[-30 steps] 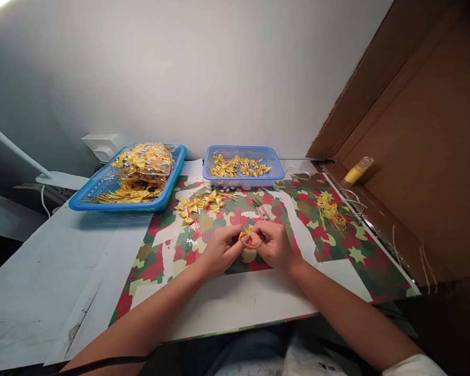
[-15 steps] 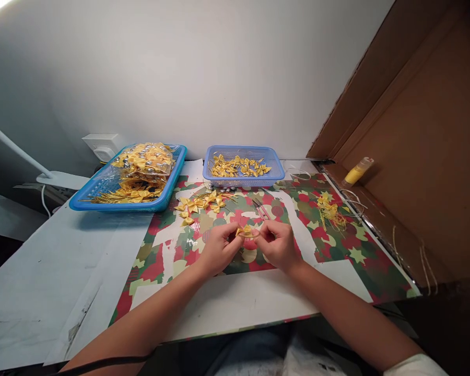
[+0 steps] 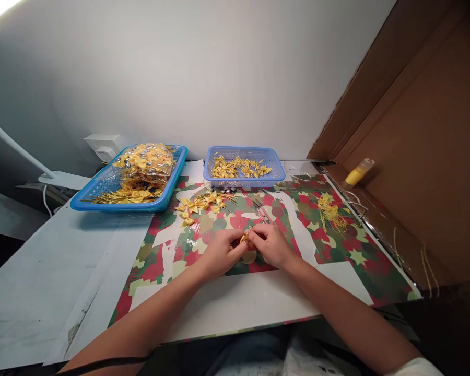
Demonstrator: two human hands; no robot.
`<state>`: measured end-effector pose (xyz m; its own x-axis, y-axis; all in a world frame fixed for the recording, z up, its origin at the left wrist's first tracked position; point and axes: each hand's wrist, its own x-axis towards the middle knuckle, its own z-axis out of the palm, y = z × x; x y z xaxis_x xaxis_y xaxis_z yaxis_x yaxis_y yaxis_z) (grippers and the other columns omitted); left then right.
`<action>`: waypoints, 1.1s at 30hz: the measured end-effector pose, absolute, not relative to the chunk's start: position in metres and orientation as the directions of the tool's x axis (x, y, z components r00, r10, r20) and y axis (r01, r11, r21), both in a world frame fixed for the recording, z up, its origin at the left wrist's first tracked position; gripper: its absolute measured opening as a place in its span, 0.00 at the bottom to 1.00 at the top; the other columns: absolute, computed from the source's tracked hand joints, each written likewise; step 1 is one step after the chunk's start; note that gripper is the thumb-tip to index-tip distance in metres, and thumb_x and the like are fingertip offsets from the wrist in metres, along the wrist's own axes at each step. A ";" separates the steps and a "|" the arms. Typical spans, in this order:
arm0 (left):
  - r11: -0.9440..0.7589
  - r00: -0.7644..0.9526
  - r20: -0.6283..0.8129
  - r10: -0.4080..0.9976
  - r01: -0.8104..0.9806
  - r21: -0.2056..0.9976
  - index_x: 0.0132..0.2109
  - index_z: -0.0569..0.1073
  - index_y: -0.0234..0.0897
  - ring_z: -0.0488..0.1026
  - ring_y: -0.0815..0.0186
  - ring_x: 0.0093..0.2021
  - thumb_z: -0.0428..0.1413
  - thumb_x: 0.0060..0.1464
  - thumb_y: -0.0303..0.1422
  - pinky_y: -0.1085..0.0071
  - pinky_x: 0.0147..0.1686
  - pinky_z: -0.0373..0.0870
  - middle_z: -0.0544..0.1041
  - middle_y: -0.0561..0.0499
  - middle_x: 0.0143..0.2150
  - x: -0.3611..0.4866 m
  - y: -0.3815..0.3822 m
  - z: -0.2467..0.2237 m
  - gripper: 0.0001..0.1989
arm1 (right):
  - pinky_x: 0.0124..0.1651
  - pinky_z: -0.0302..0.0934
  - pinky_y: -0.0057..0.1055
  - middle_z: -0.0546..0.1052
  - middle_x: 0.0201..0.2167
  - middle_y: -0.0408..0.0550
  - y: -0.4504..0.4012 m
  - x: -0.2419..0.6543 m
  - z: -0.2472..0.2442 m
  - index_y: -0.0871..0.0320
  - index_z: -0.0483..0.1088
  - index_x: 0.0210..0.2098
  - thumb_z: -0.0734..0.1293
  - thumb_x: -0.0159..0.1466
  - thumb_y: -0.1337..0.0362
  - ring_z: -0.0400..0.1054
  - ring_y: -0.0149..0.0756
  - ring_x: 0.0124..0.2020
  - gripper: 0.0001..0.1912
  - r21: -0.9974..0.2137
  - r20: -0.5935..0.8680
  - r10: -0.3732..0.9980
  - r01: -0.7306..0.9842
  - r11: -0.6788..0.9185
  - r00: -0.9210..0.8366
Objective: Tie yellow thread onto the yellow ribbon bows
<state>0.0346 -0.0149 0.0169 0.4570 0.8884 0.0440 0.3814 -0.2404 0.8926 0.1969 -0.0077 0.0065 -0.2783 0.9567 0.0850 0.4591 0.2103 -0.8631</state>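
My left hand [image 3: 223,251] and my right hand [image 3: 271,244] meet over the patterned sheet, fingers closed in pinches. Between their fingertips is a small yellow ribbon bow [image 3: 245,236] with a gold strip or wire; both hands grip it, and the fingers partly hide it. Just beyond my right hand lie small thread snips [image 3: 262,211]. Farther back and left, several yellow bows [image 3: 202,204] with thin gold wires rest in a loose pile. Silver beads [image 3: 227,189] lie behind that pile.
A blue basket [image 3: 102,208] at left holds bagged bows and gold wires. A periwinkle basket [image 3: 243,183] with bows stands against the wall. Yellow scraps and threads [image 3: 331,211] lie at right. A yellow thread spool [image 3: 358,173] stands by the cardboard panel [image 3: 419,172].
My right hand has come in closer to my left. The bow between them has turned from lying level to tilted, and the fingers now cover more of it.
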 end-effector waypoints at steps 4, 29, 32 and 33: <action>-0.226 0.439 0.026 0.898 0.412 0.883 0.22 0.56 0.36 0.49 0.74 0.22 0.47 0.51 0.32 0.75 0.21 0.45 0.52 0.58 0.19 0.034 -0.013 0.016 0.12 | 0.28 0.51 0.27 0.68 0.26 0.42 -0.007 0.195 0.005 0.58 0.70 0.21 0.66 0.57 0.64 0.59 0.28 0.26 0.09 -0.903 0.121 0.969 0.382 0.198 -0.215; -0.138 0.105 0.105 0.989 0.388 0.911 0.21 0.50 0.39 0.50 0.70 0.23 0.47 0.48 0.32 0.71 0.24 0.46 0.50 0.57 0.20 0.018 0.010 0.009 0.13 | 0.55 0.56 0.43 0.68 0.45 0.50 -0.009 0.220 0.031 0.53 0.68 0.27 0.65 0.61 0.48 0.59 0.43 0.54 0.15 -0.966 0.245 0.886 -0.178 0.188 -0.395; -0.188 0.111 0.159 0.981 0.354 0.916 0.20 0.53 0.38 0.56 0.69 0.26 0.47 0.49 0.32 0.72 0.27 0.52 0.57 0.55 0.22 0.017 0.014 0.009 0.13 | 0.51 0.58 0.43 0.69 0.33 0.48 -0.009 0.219 0.035 0.52 0.67 0.27 0.65 0.61 0.48 0.64 0.40 0.42 0.15 -0.953 0.276 0.889 -0.226 0.202 -0.365; -0.217 0.125 0.185 0.975 0.336 0.916 0.20 0.55 0.37 0.60 0.68 0.28 0.47 0.49 0.32 0.72 0.29 0.55 0.61 0.54 0.24 0.016 0.014 0.009 0.12 | 0.50 0.58 0.42 0.68 0.29 0.46 -0.009 0.218 0.036 0.52 0.67 0.27 0.65 0.61 0.48 0.64 0.40 0.39 0.15 -0.948 0.286 0.889 -0.240 0.209 -0.357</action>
